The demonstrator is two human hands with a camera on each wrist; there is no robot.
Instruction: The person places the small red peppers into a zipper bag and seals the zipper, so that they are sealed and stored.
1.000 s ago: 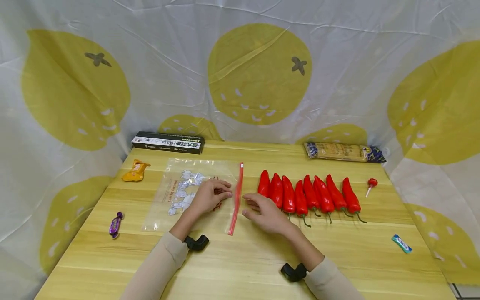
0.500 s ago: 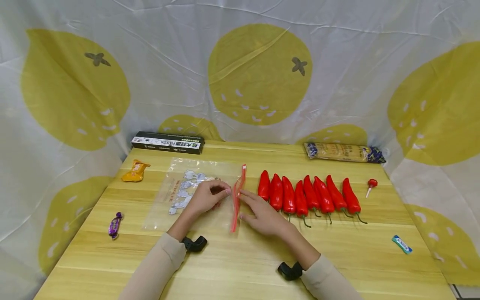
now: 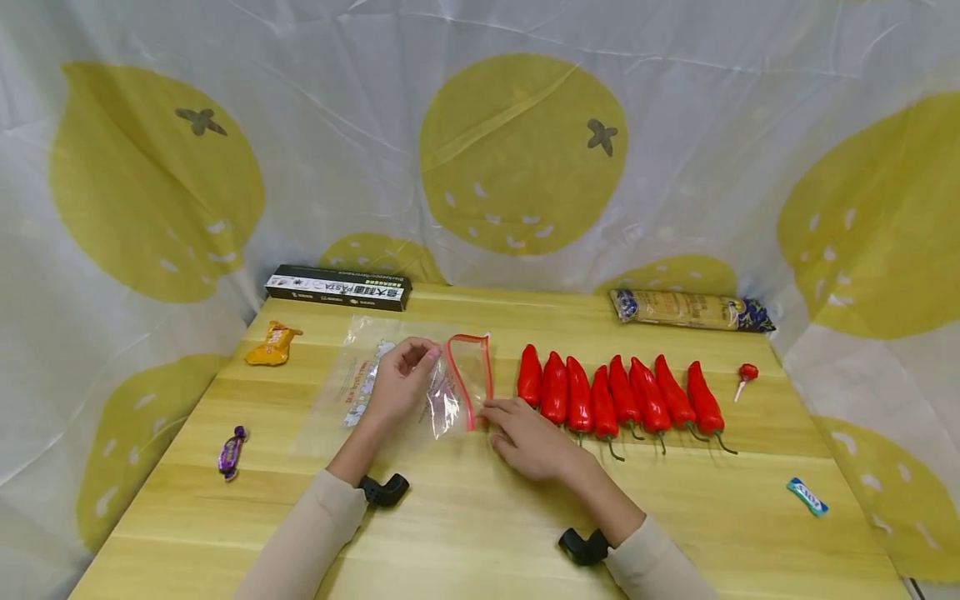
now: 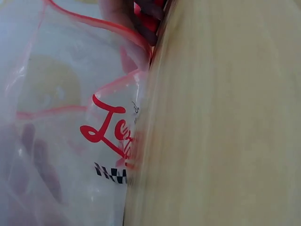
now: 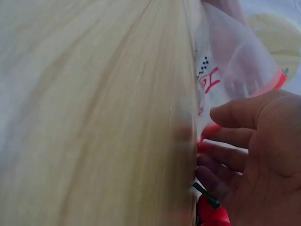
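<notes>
A clear zip-lock bag (image 3: 442, 408) with a red zip strip (image 3: 489, 367) lies on the wooden table, its mouth facing right. Thumb and fingers of my left hand (image 3: 401, 379) pinch its upper layer near the mouth and lift it, so the mouth gapes. My right hand (image 3: 528, 437) rests at the mouth's lower edge, fingertips on the red strip. In the right wrist view that hand (image 5: 277, 136) has loosely bent fingers, the thumb held apart. Red lettering shows on the bag (image 4: 61, 155) in the left wrist view. Several red peppers (image 3: 579, 396) lie in a row right of the bag.
Along the back stand a black pasta box (image 3: 337, 287) and a packet of noodles (image 3: 690, 310). An orange-wrapped snack (image 3: 273, 345) and a purple candy (image 3: 232, 453) lie left. At right are a red lollipop (image 3: 746, 373) and a small blue-green packet (image 3: 807, 497).
My left hand has taken hold of the bag's upper layer and raised it up and left, spreading the mouth. The right hand has moved left onto the strip's lower edge.
</notes>
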